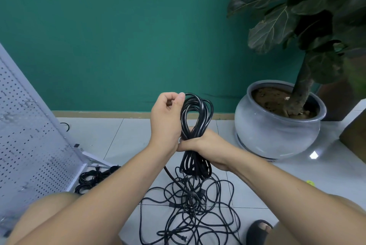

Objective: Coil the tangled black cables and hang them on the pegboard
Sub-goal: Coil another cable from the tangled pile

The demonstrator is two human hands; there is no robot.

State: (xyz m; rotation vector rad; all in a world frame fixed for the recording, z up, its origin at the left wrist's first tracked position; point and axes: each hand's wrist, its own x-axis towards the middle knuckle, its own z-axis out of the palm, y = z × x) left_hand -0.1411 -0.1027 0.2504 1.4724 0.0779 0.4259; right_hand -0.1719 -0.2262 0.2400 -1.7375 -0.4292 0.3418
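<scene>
Midway, right hand (204,145) around cable coil (196,114).

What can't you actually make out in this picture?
Head view only:
Whether the left hand pinches a strand of the coil: hidden by the hand itself.
Pegboard: upper part cut off by the left edge; hooks blurred.
Floor tangle: cut off by the bottom edge.
Small cable bundle: partly behind the left forearm.

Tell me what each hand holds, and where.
The right hand grips the coiled black cable round its middle. The left hand is curled at the coil's top loop; whether it pinches a strand cannot be told.
</scene>
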